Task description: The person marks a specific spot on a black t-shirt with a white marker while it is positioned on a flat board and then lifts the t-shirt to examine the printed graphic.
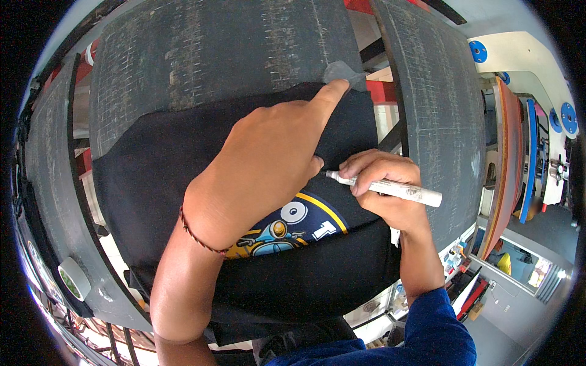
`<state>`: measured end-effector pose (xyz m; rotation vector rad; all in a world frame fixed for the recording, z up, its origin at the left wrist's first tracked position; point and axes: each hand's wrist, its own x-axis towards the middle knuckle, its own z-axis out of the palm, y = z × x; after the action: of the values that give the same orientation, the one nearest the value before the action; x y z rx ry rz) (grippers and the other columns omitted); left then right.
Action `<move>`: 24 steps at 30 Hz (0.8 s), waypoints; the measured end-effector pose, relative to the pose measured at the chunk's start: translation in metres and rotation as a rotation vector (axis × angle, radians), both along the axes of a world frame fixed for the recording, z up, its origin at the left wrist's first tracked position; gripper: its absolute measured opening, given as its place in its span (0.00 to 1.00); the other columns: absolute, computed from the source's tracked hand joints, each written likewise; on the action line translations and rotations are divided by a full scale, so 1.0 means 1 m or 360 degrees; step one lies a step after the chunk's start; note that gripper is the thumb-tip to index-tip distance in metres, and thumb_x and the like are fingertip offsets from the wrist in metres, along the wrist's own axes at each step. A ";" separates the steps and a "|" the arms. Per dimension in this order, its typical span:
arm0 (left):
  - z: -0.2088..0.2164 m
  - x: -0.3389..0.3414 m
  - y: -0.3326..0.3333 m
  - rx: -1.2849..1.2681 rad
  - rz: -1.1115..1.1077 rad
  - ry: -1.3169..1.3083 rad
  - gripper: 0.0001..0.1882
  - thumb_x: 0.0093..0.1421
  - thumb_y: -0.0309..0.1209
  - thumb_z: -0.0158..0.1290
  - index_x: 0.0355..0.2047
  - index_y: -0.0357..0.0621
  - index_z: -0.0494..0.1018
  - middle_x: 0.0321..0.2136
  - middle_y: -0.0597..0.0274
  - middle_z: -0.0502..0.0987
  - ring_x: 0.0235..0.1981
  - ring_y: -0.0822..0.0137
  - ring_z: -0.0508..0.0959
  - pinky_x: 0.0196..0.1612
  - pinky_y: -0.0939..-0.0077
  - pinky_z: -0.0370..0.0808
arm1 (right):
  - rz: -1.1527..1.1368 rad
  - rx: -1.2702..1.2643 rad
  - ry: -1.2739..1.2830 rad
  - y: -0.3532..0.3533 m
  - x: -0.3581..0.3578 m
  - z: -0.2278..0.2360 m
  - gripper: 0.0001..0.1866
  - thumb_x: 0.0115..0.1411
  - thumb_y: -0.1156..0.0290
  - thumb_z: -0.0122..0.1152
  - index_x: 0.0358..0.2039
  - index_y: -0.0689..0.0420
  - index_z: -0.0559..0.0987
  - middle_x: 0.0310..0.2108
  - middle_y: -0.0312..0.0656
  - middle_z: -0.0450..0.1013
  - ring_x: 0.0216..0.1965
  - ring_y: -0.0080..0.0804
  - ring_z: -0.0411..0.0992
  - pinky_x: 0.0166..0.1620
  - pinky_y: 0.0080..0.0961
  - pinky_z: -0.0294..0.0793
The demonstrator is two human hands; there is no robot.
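A white marker pen [424,194] is gripped in my right hand [394,210], its tip pointing left at the black garment [152,155]. My left hand [256,155] lies over the garment, index finger stretched to a small greyish, see-through scrap [336,71] beyond the fabric's far edge. The left thumb sticks out close to the marker's tip; the other left fingers are hidden beneath the hand. A round print with a light-blue scooter [278,235] shows partly below my left hand, its lower part covered by a fold of the fabric.
Under the garment is a worn dark-grey board [226,43], with similar boards to the right [442,122] and left [52,177]. A white oval object [74,277] rests on the left board. Brown and blue panels [500,165] and a white machine frame [525,52] stand farther right.
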<state>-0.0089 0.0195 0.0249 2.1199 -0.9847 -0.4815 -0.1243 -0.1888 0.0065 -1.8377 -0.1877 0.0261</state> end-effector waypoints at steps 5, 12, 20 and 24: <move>-0.001 -0.001 -0.001 -0.0008 0.0004 -0.0033 0.48 0.49 0.24 0.65 0.70 0.49 0.55 0.36 0.44 0.79 0.41 0.44 0.79 0.49 0.54 0.74 | 0.0026 0.0013 -0.0003 -0.001 -0.001 0.001 0.07 0.47 0.84 0.62 0.28 0.61 0.81 0.37 0.49 0.81 0.42 0.39 0.81 0.48 0.30 0.79; 0.000 0.000 -0.001 -0.0012 -0.0007 -0.0037 0.48 0.49 0.24 0.65 0.70 0.50 0.55 0.33 0.45 0.78 0.40 0.45 0.79 0.47 0.54 0.74 | 0.0035 0.0037 0.0024 -0.001 0.000 0.001 0.07 0.47 0.84 0.62 0.28 0.61 0.81 0.37 0.48 0.81 0.42 0.38 0.81 0.47 0.29 0.79; -0.002 -0.001 0.000 -0.0034 -0.0005 -0.0058 0.48 0.49 0.24 0.64 0.70 0.51 0.55 0.32 0.47 0.78 0.39 0.46 0.79 0.46 0.55 0.74 | -0.0017 0.0029 0.0039 0.002 0.000 0.001 0.06 0.48 0.85 0.62 0.28 0.61 0.81 0.37 0.49 0.81 0.42 0.38 0.81 0.47 0.29 0.79; -0.001 -0.001 0.000 -0.0004 0.0008 -0.0053 0.48 0.49 0.24 0.64 0.70 0.51 0.55 0.31 0.47 0.78 0.39 0.46 0.79 0.46 0.55 0.74 | 0.0056 0.0018 0.0054 -0.001 0.001 0.003 0.06 0.50 0.84 0.63 0.29 0.61 0.81 0.37 0.49 0.81 0.42 0.38 0.81 0.48 0.29 0.79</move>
<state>-0.0097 0.0195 0.0240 2.1339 -0.9978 -0.4434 -0.1236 -0.1900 0.0090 -1.8216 -0.1961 0.0802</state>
